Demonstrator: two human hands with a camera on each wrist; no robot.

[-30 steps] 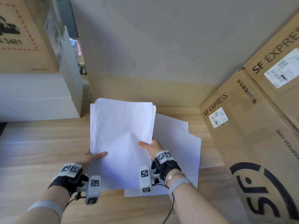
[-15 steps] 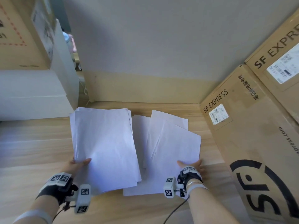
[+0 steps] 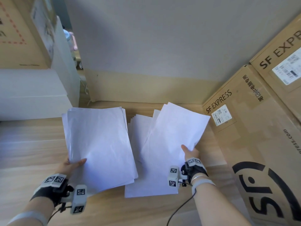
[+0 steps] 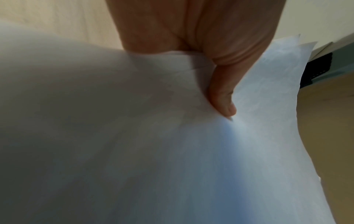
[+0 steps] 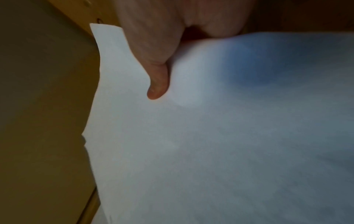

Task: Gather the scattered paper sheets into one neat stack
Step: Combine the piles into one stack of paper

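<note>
Pale wood tabletop [image 3: 32, 152] runs back to a grey wall, with a white box [image 3: 32, 93] at its far left corner and two brown cardboard boxes, the nearer [image 3: 254, 144] and the farther [image 3: 283, 62], along its right edge.

Two hands are at work. The left hand [image 3: 71, 164] pinches the near left corner of a thick bundle of sheets [image 3: 99, 144], thumb on top and fingers hidden beneath; the bundle is lifted over the middle of the tabletop and its edges are only roughly lined up. The right hand [image 3: 191, 154] pinches the near right corner of a single sheet [image 3: 175, 132], thumb on top, and that sheet tilts up off a second pile [image 3: 146, 185] lying flat near the right-hand boxes. How many sheets each pile holds cannot be counted; several stepped edges show at the flat pile's far left corner.

The step in hand looks like carrying the loose sheet across onto the bundle. To do it well, the sheet should be brought over flat, not dragged, so it does not fold or pull the sheets below askew. Its corners should meet the bundle's corners before the thumb lets go. The left-hand pinch is best kept firm, since the bundle sags away from that one corner. Squaring can wait until the flat pile is gathered too.
</note>
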